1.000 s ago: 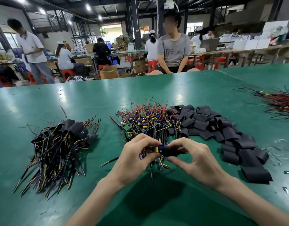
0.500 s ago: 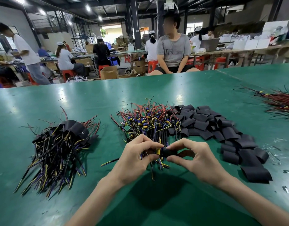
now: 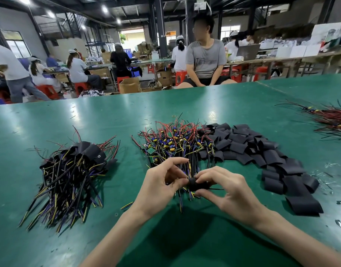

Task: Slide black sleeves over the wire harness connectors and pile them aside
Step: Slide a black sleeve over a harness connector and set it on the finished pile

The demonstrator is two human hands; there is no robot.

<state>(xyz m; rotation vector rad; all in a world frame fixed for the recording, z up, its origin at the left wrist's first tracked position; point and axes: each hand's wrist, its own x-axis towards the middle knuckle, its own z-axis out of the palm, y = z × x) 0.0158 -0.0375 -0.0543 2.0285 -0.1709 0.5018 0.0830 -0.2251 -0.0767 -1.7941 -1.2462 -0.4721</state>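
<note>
In the head view both hands work low in the middle of the green worktop, just in front of the pile of bare harnesses. The left hand has a narrow grip: thumb and forefinger pinch the wire harness, and its purple and yellow wires hang below the fingers. The right hand also has a narrow grip and pinches the black sleeve between thumb and forefinger, with the other fingers spread loosely. One second ago a blue and yellow part of the connector showed between the two hands, and half a second ago a bit of yellow was still there. Now the sleeve covers it and touches the left fingertips, so the connector cannot be seen. The two hands are closer to each other than before. The loose sleeves lie to the right of the bare harnesses, touching them, and the finished pile lies well apart on the left; neither has moved. A bundle of red wires stays at the far right edge. Behind the worktop the seated person in a grey shirt is in the same place, while the person in white has gone further to the left edge.
</note>
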